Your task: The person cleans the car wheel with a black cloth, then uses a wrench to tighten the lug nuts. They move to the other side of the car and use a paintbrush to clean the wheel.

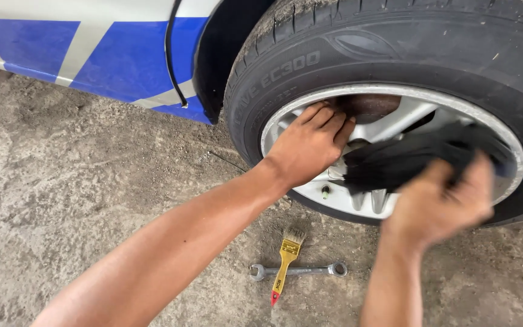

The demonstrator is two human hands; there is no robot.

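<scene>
Against the silver wheel (388, 130), right hand (440, 203) grip closed on black cloth (407, 160) stretched left-right, left hand (310, 145) flat, holding nothing.

Matt black rubber tyre (394, 42), dull silver metal rim (394, 124), soft black cloth (394, 160), rough gritty concrete floor (62, 181).

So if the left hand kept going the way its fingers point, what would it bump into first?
The left hand already rests on the silver rim, fingers pointing up and right. Straight on, they would probably meet the rusty brown part behind the spokes, though depth is hard to judge.
</scene>
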